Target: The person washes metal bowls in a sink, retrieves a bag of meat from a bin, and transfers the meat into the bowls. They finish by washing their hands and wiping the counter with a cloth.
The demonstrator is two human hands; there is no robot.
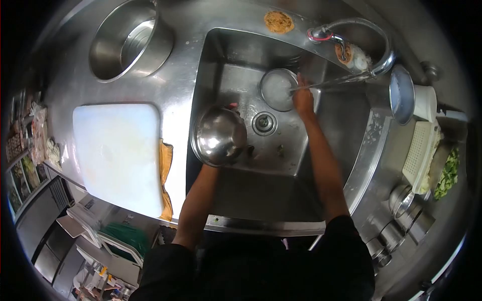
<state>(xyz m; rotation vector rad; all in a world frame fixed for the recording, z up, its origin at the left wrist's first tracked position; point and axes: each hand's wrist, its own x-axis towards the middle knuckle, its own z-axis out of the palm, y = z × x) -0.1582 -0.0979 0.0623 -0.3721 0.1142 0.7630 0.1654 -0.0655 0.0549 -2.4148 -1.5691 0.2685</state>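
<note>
Over the left side of the steel sink point(236, 180), my left hand point(232, 107) holds a shiny metal bowl point(221, 136), its rounded underside facing up. Most of that hand is hidden behind the bowl; only fingertips show at its upper edge. My right hand point(303, 98) grips the rim of a round metal container point(277, 89) inside the sink. A stream of water from the faucet point(343, 46) runs into this container, and the water in it looks whitish. The drain point(264, 123) lies between the two vessels, with small dark scraps near it.
A white cutting board point(118, 158) lies left of the sink beside a brown cloth point(165, 175). A large pot point(133, 42) stands at the upper left. Scrubbing pads point(279, 22) are behind the sink; a white basket point(418, 150) and chopped greens point(447, 175) are right.
</note>
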